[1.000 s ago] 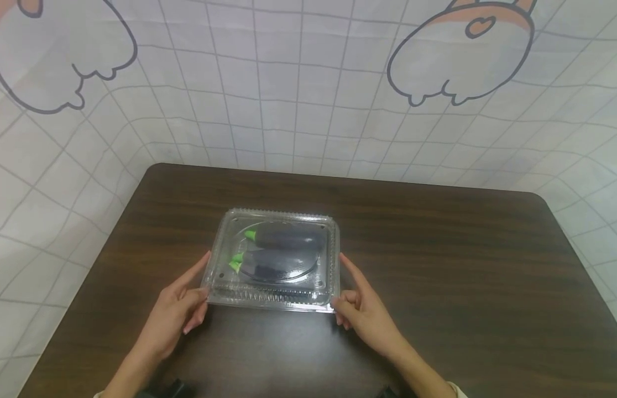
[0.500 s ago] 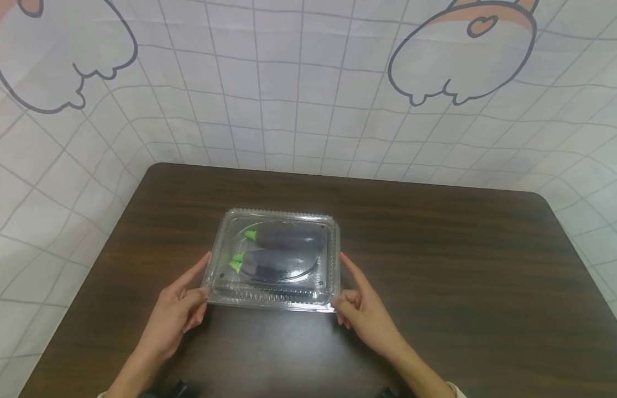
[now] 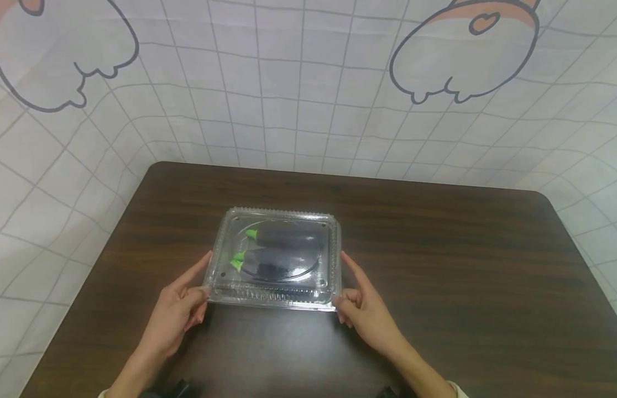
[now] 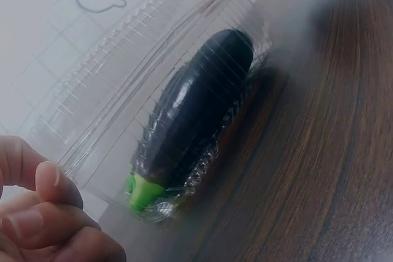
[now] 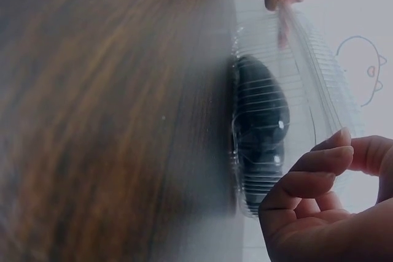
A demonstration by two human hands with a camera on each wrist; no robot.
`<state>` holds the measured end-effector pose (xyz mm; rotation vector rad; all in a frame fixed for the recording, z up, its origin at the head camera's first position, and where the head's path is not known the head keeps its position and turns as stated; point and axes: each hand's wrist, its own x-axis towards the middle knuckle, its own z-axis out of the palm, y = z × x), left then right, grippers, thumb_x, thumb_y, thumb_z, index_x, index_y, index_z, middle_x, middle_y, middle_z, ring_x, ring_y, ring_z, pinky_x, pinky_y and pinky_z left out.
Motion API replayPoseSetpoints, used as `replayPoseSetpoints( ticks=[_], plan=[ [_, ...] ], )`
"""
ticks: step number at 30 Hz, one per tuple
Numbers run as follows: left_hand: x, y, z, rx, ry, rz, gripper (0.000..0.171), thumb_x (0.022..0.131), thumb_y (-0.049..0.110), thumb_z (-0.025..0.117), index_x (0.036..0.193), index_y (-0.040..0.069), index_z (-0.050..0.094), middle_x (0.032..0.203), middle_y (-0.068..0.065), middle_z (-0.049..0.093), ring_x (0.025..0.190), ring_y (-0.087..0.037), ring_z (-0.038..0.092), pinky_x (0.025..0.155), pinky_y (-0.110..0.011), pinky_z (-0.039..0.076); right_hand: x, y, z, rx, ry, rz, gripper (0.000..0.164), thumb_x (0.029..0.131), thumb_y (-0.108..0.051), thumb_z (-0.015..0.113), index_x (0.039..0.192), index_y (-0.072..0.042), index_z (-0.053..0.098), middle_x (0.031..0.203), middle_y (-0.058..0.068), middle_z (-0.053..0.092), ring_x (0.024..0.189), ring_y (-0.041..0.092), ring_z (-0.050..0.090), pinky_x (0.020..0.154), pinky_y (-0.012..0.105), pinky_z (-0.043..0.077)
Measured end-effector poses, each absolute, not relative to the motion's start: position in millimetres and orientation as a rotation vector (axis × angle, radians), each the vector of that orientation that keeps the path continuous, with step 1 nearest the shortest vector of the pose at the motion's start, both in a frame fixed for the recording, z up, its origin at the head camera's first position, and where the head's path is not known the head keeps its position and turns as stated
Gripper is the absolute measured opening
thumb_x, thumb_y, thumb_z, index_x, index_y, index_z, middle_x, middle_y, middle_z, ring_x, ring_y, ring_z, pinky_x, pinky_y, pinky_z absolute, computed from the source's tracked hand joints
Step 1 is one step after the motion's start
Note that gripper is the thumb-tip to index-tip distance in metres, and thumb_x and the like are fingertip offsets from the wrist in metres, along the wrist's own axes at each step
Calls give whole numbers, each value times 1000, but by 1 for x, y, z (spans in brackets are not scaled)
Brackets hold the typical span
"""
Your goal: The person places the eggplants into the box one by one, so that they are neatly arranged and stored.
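Note:
A clear plastic clamshell container point(image 3: 276, 297) is in the middle of the head view with its lid down. Through the lid show dark purple eggplants point(image 3: 283, 262) lying side by side, their bright green stem ends to the left. My left hand point(image 3: 169, 315) pinches the near left corner of the rim, its index finger stretched along the side. At the near right corner, my right hand point(image 3: 365, 315) pinches the rim between thumb and curled fingers, index finger likewise along the edge. The left wrist view shows an eggplant point(image 4: 196, 102) close up through the ribbed wall.
The container is over a dark wood-grain table point(image 3: 453, 276) with rounded far corners. A white grid-patterned cloth point(image 3: 278, 99) with cartoon animal drawings hangs behind and along both sides. Small black objects point(image 3: 178, 388) peek in at the bottom edge below the wrists.

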<state>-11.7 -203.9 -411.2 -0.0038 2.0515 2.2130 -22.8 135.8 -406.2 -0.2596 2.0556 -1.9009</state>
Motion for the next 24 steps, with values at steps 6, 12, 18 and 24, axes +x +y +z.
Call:
replayPoseSetpoints(
  ticks=[6, 12, 18, 24],
  plan=[
    [-13, -202, -414, -29, 2063, 2211, 61, 90, -12, 45, 147, 7, 36, 48, 0, 42, 35, -12, 25, 31, -38, 14, -23, 136, -407, -250, 2054, -1909, 80, 91, 3, 56, 152, -30, 18, 63, 10, 51, 54, 22, 49, 49, 26, 45],
    [-13, -202, -416, -21, 2029, 2226, 60, 92, -10, 45, 148, 7, 34, 49, 0, 42, 36, -12, 30, 34, -39, 20, -24, 137, -409, -260, 2043, -1926, 80, 90, 4, 56, 153, -30, 18, 64, 10, 52, 55, 21, 49, 49, 25, 45],
    [-12, -204, -417, 10, 2012, 2235, 59, 94, -8, 45, 149, 7, 32, 49, -1, 43, 36, -16, 27, 35, -37, 22, -23, 135, -412, -262, 2052, -1952, 79, 90, 4, 55, 152, -29, 19, 63, 8, 52, 53, 19, 48, 46, 25, 43],
    [-12, -204, -418, 24, 2019, 2235, 58, 95, -7, 45, 149, 7, 31, 49, -1, 43, 36, -20, 26, 34, -39, 22, -22, 134, -416, -264, 2057, -2005, 80, 87, 9, 54, 152, -26, 22, 62, 7, 51, 53, 16, 47, 44, 25, 40]
  ],
)
